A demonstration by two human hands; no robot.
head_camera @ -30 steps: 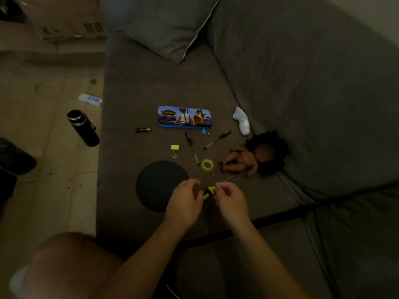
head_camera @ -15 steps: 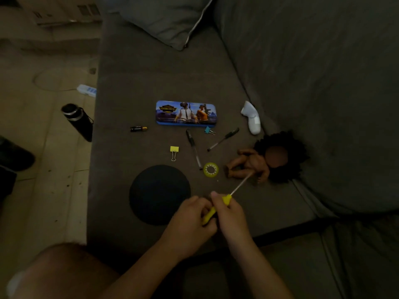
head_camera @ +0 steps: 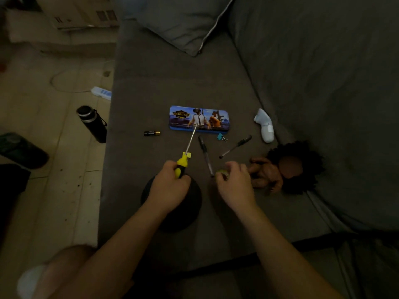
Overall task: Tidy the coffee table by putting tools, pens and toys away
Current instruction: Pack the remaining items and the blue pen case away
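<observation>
black flask (head_camera: 92, 124) and white power strip (head_camera: 101, 93) on floor; grey cushion (head_camera: 183, 20).

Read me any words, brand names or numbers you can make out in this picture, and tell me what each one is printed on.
Pencil case: a yellow logo banner with lettering above the game characters, too blurred to read.
Battery: a gold and black label, print too small to read.
Power strip on the floor: blue markings, not legible.
Cardboard box at the top: dark printed marks, not legible.
Nothing else shows text.
</observation>
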